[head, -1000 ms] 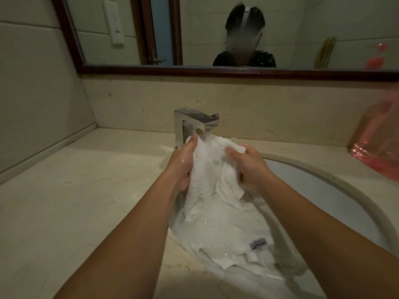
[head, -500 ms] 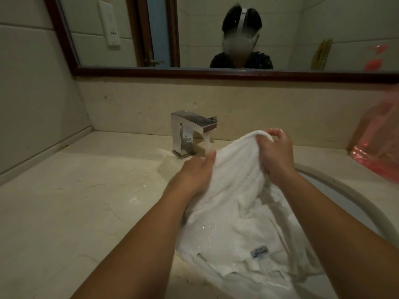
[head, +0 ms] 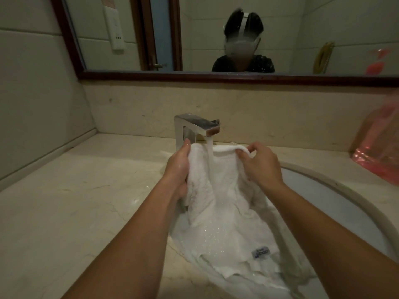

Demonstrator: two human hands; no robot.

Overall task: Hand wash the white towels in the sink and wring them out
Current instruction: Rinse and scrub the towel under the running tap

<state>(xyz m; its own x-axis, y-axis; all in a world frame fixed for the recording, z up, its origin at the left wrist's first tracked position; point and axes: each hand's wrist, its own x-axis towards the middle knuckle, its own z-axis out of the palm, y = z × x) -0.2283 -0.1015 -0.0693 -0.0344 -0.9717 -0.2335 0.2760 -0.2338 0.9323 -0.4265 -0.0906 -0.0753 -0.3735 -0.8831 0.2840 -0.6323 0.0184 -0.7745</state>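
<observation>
"White towel (head: 218, 190) is up under the chrome faucet (head: 194, 126) — you have its top edge stretched between both hands, just below the spout."

"Yes, and the stream of water (head: 209, 147) lands on that edge, between your hands. The rest of the cloth hangs down into the sink (head: 345, 190) and lies bunched in wet folds, with a small label (head: 260, 253) showing low down."

"Your left hand (head: 178, 169) grips the left side of the towel: thumb pointing up along the front, fingers curled into the cloth."

"Your right hand (head: 261, 167) pinches the top hem on the right — thumb and bent fingers closed on a fold of it."

"Both your forearms reach in from the near edge, across the marble counter (head: 75, 201) and the basin."

"To your right, a pink plastic bag (head: 380, 152) stands on the counter by the backsplash, well apart from the towel. Above the backsplash, the wood-framed mirror (head: 194, 75) shows your reflection."
</observation>
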